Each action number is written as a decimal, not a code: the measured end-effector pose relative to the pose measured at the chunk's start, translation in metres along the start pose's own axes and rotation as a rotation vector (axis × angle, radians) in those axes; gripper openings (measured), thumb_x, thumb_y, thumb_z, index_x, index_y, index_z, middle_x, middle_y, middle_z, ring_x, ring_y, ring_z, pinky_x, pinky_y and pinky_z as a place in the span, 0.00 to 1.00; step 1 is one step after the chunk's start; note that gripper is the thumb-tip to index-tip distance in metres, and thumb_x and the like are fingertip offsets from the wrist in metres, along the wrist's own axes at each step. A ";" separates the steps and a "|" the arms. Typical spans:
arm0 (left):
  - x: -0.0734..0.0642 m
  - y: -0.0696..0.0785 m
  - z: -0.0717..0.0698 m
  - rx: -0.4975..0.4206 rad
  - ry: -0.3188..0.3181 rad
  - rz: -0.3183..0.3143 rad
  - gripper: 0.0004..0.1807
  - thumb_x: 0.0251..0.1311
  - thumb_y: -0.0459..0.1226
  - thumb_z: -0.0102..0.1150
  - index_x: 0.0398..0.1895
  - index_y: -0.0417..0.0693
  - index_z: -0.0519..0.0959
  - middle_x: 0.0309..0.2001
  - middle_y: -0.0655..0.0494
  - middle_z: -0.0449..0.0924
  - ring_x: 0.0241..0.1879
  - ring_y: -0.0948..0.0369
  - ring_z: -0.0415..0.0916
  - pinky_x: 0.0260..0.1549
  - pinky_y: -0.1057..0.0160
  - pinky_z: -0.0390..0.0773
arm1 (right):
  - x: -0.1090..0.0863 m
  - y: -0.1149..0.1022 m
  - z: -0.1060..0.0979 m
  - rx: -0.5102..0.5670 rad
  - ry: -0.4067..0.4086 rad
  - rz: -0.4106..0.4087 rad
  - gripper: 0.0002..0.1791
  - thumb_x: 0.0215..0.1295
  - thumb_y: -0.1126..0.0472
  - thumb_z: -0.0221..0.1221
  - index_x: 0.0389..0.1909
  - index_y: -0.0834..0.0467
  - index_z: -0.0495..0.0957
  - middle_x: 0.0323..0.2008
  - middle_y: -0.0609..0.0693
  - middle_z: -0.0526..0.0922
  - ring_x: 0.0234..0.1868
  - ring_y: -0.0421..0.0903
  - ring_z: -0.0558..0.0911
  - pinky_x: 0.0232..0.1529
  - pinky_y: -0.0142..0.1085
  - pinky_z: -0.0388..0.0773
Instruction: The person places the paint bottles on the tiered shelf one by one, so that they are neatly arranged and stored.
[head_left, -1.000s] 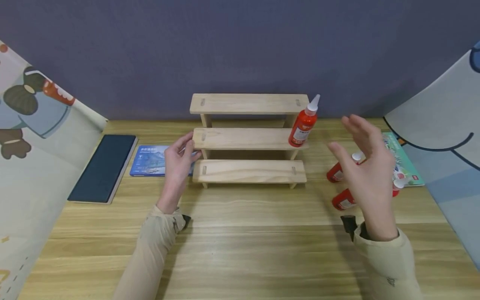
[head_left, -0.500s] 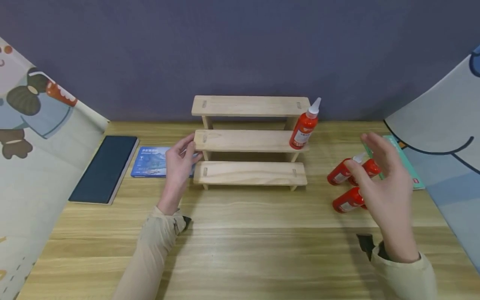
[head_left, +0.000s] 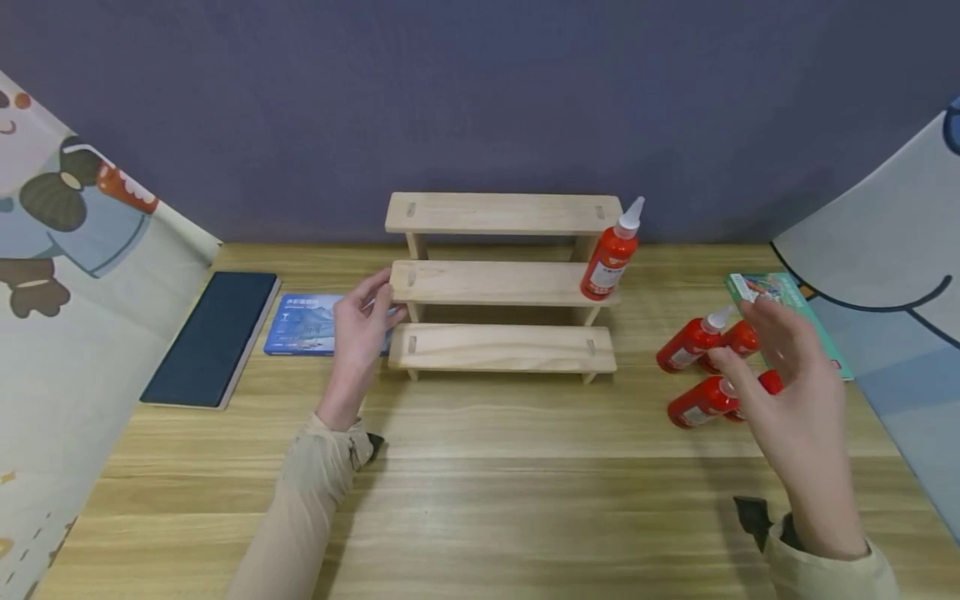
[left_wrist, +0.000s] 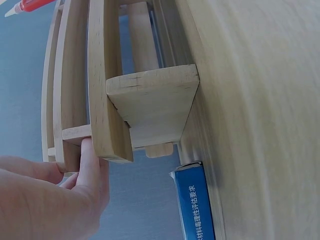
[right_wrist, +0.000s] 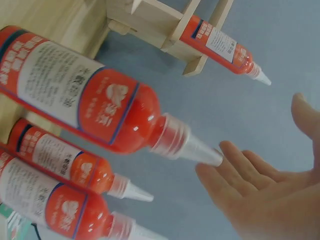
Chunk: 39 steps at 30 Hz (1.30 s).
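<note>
A three-tier wooden stand (head_left: 502,347) stands near the back of the table. My left hand (head_left: 358,329) grips the left end of its middle tier, thumb and fingers around the board in the left wrist view. On that tier's right end, a red squeeze bottle (head_left: 609,265) with a white pointed nozzle stands upright. Several like it stand to the right of the stand, such as the front red bottle (head_left: 699,406). My right hand (head_left: 802,425) is beside them, fingers spread and holding nothing. In the right wrist view its fingertips appear close to one nozzle (right_wrist: 200,148); touching cannot be told.
A dark notebook (head_left: 212,337) lies at the far left, with a blue flat box (head_left: 303,323) between it and the stand. A green book (head_left: 813,321) lies behind the right-hand bottles. A dark blue panel (head_left: 495,100) rises at the back.
My right hand has moved away from the stand, right and toward me, with more of the bottles now showing. The left hand keeps its place on the stand.
</note>
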<state>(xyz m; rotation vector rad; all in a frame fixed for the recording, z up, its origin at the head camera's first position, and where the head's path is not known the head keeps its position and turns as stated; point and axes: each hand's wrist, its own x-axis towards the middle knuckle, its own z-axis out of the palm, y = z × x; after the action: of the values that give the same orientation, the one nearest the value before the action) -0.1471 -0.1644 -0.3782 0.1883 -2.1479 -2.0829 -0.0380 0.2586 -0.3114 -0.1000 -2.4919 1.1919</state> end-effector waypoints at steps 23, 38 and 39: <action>-0.002 -0.001 -0.002 -0.004 -0.016 0.011 0.23 0.86 0.37 0.48 0.76 0.37 0.72 0.70 0.38 0.74 0.57 0.51 0.82 0.56 0.67 0.87 | -0.015 0.035 -0.005 -0.097 -0.118 0.064 0.39 0.77 0.60 0.67 0.82 0.59 0.61 0.75 0.65 0.72 0.72 0.47 0.73 0.59 0.08 0.67; 0.000 -0.001 0.000 -0.018 -0.007 0.004 0.23 0.85 0.36 0.49 0.76 0.37 0.72 0.69 0.39 0.74 0.61 0.46 0.80 0.56 0.66 0.88 | -0.017 0.048 0.001 -0.102 -0.171 0.099 0.38 0.78 0.61 0.66 0.81 0.65 0.61 0.69 0.71 0.74 0.62 0.72 0.75 0.50 0.05 0.67; 0.000 -0.001 -0.001 -0.019 -0.005 0.004 0.22 0.85 0.35 0.48 0.76 0.37 0.72 0.69 0.39 0.74 0.61 0.46 0.80 0.56 0.66 0.88 | -0.017 0.049 0.001 -0.107 -0.171 0.102 0.37 0.78 0.60 0.66 0.81 0.65 0.62 0.69 0.71 0.74 0.62 0.71 0.75 0.50 0.05 0.67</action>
<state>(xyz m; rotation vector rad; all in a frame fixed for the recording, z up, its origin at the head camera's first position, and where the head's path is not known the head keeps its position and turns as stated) -0.1468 -0.1649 -0.3794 0.1771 -2.1291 -2.1025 -0.0273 0.2851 -0.3549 -0.1625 -2.7298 1.1497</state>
